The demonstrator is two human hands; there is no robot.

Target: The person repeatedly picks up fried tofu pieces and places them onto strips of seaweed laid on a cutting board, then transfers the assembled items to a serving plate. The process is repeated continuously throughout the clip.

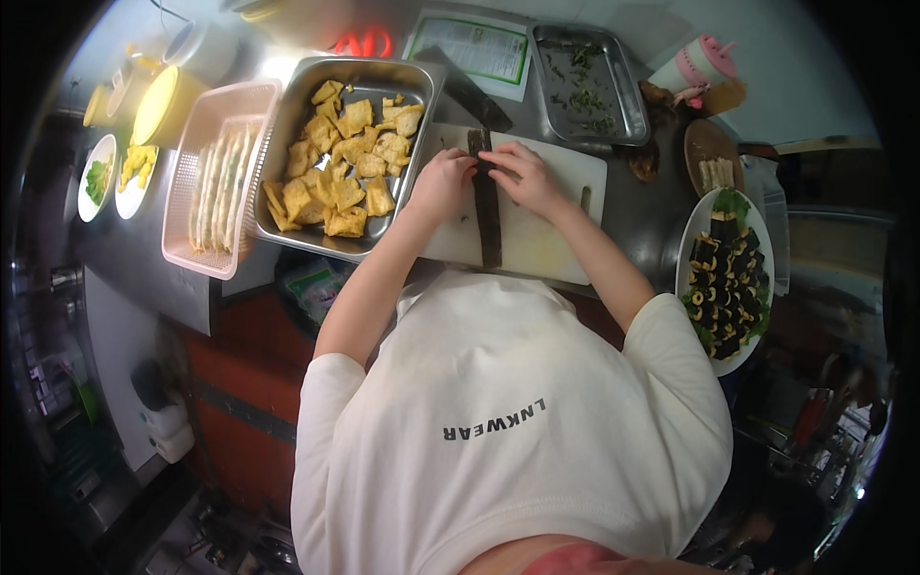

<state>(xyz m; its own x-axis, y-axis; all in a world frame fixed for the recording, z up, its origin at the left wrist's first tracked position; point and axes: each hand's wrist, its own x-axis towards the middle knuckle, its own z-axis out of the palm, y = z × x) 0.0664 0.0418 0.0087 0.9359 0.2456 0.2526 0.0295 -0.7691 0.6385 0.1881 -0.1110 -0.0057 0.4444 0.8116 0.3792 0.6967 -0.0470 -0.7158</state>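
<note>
A long, narrow dark strip (488, 225), which looks like seaweed, lies lengthwise across a white cutting board (546, 244). Its far end sits between my two hands. My left hand (445, 184) has its fingers closed on the left edge of the strip. From the other side, my right hand (526, 175) pinches the strip with bent fingers, close to the left fingertips. Whatever lies right under the fingertips is hidden. Beyond the board's far edge rests a dark, flat, blade-like piece (465, 88).
Left of the board stands a metal tray (433, 81) of fried tofu pieces (356, 117), then a pink basket (269, 105) with pale rolls. A metal tray (640, 125) with green scraps is behind. At right, an oval plate (686, 244) holds dark wrapped rolls. A pink-white tumbler (692, 67) stands far right.
</note>
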